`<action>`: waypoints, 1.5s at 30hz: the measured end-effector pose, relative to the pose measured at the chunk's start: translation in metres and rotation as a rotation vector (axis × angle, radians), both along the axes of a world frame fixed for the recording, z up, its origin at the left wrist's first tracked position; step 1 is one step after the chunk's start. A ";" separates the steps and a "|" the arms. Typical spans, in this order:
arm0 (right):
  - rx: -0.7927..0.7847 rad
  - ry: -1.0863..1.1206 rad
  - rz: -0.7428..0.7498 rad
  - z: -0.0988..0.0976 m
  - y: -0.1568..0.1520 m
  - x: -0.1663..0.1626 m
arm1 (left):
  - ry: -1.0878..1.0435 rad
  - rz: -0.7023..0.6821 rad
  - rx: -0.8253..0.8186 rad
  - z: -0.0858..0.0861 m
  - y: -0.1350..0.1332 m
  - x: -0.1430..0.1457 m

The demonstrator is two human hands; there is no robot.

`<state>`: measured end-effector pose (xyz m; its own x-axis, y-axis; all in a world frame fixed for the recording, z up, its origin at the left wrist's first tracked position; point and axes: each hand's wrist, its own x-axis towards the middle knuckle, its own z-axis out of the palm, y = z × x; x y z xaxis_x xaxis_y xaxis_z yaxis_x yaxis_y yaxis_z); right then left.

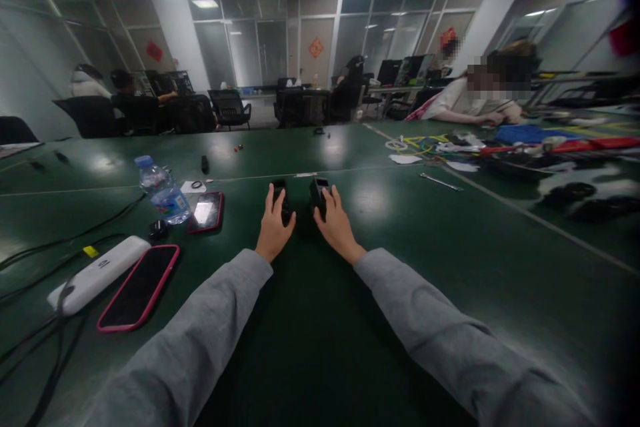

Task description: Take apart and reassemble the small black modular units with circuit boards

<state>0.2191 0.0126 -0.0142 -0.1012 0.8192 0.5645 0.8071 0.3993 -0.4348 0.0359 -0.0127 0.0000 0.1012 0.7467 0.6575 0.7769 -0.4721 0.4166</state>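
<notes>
Both my arms in grey sleeves reach out over a dark green table (450, 247). My left hand (274, 223) is closed around a small black device (281, 195) that rests on the table. Close beside it, my right hand (334, 220) grips a second small black device (318, 192) of the same kind. The two devices stand a short gap apart, just before a pale seam line in the table top.
To the left lie a phone in a pink case (140, 288), a white power bank (97, 273) with black cables, a second phone (206, 211) and a water bottle (163, 192). A seated person (470, 103) works at the far right amid cables and tools. Office chairs stand behind.
</notes>
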 end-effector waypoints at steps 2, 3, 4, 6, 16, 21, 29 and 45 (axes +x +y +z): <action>0.071 0.049 -0.017 0.008 -0.006 -0.002 | -0.005 0.057 0.058 0.008 -0.008 -0.007; 0.099 0.055 -0.013 0.011 -0.008 -0.004 | -0.005 0.078 0.075 0.010 -0.011 -0.013; 0.115 0.046 0.001 0.014 -0.011 -0.007 | 0.000 0.088 0.083 0.010 -0.012 -0.019; 0.120 -0.007 0.047 0.016 -0.014 -0.015 | 0.008 0.104 0.073 0.006 -0.013 -0.032; 0.068 -0.268 0.148 -0.005 -0.002 -0.043 | 0.069 0.055 -0.114 -0.027 0.006 -0.062; 0.043 -0.350 0.103 -0.010 0.000 -0.038 | 0.039 0.061 -0.165 -0.033 0.011 -0.064; 0.104 -0.434 0.049 -0.012 0.000 -0.038 | 0.051 0.114 -0.178 -0.028 0.010 -0.061; 0.180 -0.472 0.333 -0.004 -0.014 -0.040 | 0.216 0.191 -0.020 -0.013 -0.004 -0.049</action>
